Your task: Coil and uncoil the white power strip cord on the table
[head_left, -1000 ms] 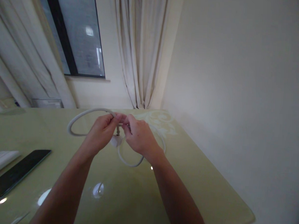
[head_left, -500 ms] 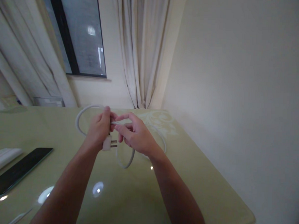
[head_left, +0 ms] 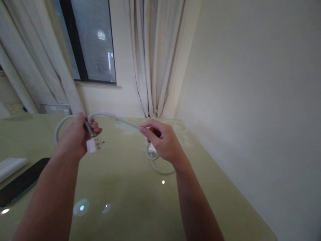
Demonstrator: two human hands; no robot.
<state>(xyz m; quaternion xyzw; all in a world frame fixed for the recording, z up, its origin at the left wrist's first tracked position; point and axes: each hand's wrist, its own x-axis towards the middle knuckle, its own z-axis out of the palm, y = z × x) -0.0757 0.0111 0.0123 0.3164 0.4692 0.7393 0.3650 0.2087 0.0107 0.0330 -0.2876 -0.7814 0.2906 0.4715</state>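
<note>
My left hand [head_left: 75, 137] is closed round the plug end of a white power cable [head_left: 115, 118]; the white plug [head_left: 92, 145] hangs below my fingers with its metal pins pointing right. The cable arcs from that hand across to my right hand [head_left: 163, 141], which pinches it between thumb and fingertips. Both hands are raised a little above the yellow-green table [head_left: 131, 200]. More of the cable lies coiled on the table under my right hand, and a loop curves out behind my left hand.
A dark phone [head_left: 14, 187] and a flat white object [head_left: 4, 167] lie at the table's left edge. Curtains [head_left: 152, 53] and a window [head_left: 87, 37] stand behind the table. A plain wall runs along the right side.
My hands were close together over the cable; they have drawn apart. The left hand moved left with the plug, and the cable now stretches between the two hands.
</note>
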